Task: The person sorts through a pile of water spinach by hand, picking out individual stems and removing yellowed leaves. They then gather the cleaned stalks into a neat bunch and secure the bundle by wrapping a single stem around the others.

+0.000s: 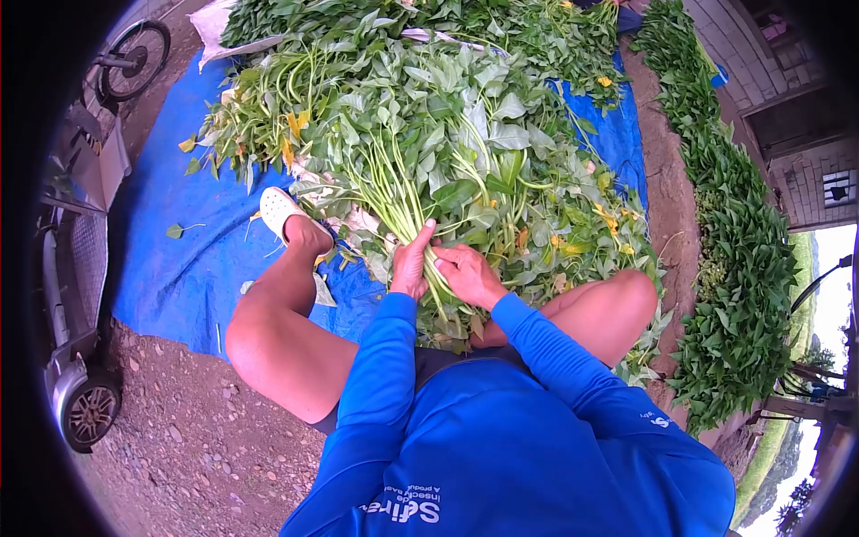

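Observation:
A bunch of long-stemmed leafy greens, likely water spinach (pixel 394 188), lies in front of me with its leaves pointing away and its pale stem ends towards my lap. My left hand (pixel 412 261) is closed round the stems from the left, thumb on top. From the right, my right hand (pixel 470 275) has its fingers curled against the same stems, just below the left thumb. The cut ends hang below both hands. Beyond and around the bunch spreads a big heap of loose greens (pixel 510 134), with some yellow leaves mixed in.
A blue tarp (pixel 170 259) lies under the heap. My bent legs flank the work, with a pale clog (pixel 279 213) on one foot. A row of greens (pixel 729 259) runs along the right. At the left stand a wheeled vehicle (pixel 80 394) and another wheel (pixel 134 61).

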A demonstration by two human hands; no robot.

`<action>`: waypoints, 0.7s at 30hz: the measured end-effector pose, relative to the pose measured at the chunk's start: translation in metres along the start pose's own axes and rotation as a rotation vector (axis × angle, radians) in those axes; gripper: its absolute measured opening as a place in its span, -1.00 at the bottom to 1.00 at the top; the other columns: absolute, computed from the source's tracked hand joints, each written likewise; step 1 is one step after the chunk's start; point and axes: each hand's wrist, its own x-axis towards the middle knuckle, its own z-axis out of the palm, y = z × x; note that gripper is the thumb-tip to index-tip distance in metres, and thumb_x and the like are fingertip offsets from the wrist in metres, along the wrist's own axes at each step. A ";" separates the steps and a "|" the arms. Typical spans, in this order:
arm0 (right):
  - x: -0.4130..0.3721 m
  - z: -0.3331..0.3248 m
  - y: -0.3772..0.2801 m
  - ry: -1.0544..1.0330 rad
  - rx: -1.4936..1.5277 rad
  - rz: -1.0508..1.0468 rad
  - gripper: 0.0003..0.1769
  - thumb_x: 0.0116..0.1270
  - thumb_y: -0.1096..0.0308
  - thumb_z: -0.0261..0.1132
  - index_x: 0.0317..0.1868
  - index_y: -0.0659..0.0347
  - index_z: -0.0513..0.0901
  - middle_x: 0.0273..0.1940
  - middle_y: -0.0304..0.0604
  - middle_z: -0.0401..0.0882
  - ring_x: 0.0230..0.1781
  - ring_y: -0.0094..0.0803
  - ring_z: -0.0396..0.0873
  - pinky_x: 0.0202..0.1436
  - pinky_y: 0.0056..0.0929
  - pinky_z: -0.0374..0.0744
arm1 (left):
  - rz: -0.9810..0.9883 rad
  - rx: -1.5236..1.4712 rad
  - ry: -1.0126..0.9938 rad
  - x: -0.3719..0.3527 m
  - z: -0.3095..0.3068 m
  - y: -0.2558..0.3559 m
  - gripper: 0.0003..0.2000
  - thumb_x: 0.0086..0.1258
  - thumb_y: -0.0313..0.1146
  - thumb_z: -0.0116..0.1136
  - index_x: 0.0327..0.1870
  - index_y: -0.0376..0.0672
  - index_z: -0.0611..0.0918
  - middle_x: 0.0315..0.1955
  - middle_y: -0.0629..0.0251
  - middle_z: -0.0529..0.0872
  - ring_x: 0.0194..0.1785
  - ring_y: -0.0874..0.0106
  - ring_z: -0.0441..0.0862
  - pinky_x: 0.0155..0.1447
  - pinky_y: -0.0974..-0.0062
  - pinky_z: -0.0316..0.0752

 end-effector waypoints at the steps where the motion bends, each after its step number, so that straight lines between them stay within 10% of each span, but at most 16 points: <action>1: -0.004 0.010 -0.001 0.002 0.042 -0.011 -0.56 0.61 0.27 0.33 0.38 0.25 0.74 -0.04 0.08 0.70 0.02 0.00 0.72 0.23 -0.17 0.64 | -0.017 0.078 0.019 0.008 -0.005 -0.002 -0.70 0.41 -0.26 0.60 -0.02 -0.17 0.72 -0.32 0.32 0.73 -0.32 0.39 0.69 -0.20 0.37 0.67; 6: 0.000 -0.005 -0.015 -0.046 0.286 -0.208 -0.53 0.60 0.30 0.40 0.44 0.21 0.71 0.00 -0.15 0.71 -0.09 -0.39 0.65 0.12 -0.35 0.65 | 0.206 0.012 0.131 0.002 -0.019 0.033 -0.82 0.32 -0.45 0.54 -0.13 -0.26 0.77 -0.38 0.36 0.70 -0.36 0.47 0.60 -0.25 0.46 0.51; 8: 0.019 -0.051 -0.030 0.305 0.453 -0.007 -0.68 0.59 0.33 0.40 0.24 0.26 0.80 -0.13 -0.24 0.77 -0.16 -0.51 0.61 0.02 -0.42 0.66 | 0.242 0.076 0.159 -0.018 -0.018 0.081 -0.86 0.34 -0.44 0.52 -0.19 -0.25 0.77 -0.42 0.38 0.69 -0.40 0.49 0.59 -0.27 0.49 0.51; 10: 0.069 -0.065 0.045 0.591 0.148 0.182 -0.74 0.49 0.31 0.42 0.06 0.26 0.82 -0.13 -0.05 0.86 -0.20 -0.31 0.77 -0.04 -0.30 0.72 | 0.259 0.125 0.156 -0.041 -0.016 0.120 -0.86 0.38 -0.43 0.52 -0.20 -0.25 0.75 -0.43 0.37 0.69 -0.40 0.50 0.62 -0.26 0.45 0.63; 15: 0.086 -0.057 0.064 0.384 -0.421 0.318 -0.71 0.45 0.19 0.44 0.01 0.22 0.83 -0.08 0.09 0.87 -0.08 0.03 0.84 0.09 -0.12 0.74 | 0.391 0.186 0.191 -0.055 -0.002 0.130 -0.81 0.44 -0.40 0.50 -0.04 -0.23 0.74 -0.32 0.39 0.71 -0.34 0.52 0.62 -0.20 0.49 0.66; 21: 0.093 -0.089 0.052 0.451 0.367 0.164 -0.81 0.58 0.30 0.45 0.07 0.19 0.73 -0.23 -0.29 0.76 -0.30 -0.51 0.65 -0.19 -0.41 0.64 | 0.302 0.223 0.175 -0.049 -0.009 0.125 -0.79 0.47 -0.35 0.49 -0.08 -0.29 0.74 -0.37 0.36 0.68 -0.40 0.45 0.66 -0.26 0.42 0.71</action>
